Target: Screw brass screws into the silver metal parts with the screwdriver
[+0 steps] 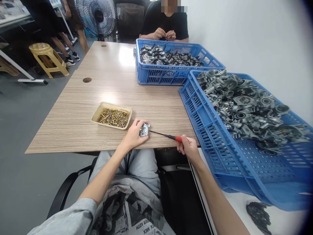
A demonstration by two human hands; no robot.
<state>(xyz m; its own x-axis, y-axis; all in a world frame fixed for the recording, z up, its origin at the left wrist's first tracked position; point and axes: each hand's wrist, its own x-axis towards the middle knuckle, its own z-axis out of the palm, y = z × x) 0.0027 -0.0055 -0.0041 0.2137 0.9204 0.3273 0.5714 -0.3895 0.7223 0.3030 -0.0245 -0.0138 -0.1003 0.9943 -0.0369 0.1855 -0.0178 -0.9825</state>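
My left hand (135, 133) grips a small grey metal casting (144, 130), which looks like a carburetor body, against the table near its front edge. A brass-coloured bit shows on the casting beside my fingers. In my right hand (188, 148) is a screwdriver (171, 136) with a red and black handle, fingers wrapped round its end. The shaft lies nearly level and points left, its tip at the casting's right side; whether it sits inside a hole cannot be made out. Just beyond my left hand stands a cream plastic tray (95, 118) of small brass parts (113, 117).
A blue crate (207, 127) heaped with metal castings (241, 101) stands at my right. Another blue crate (156, 75) of assembled parts sits farther back. Across the table (73, 120) a person in black works with both hands. A fan (97, 16) and yellow stool (46, 58) stand beyond.
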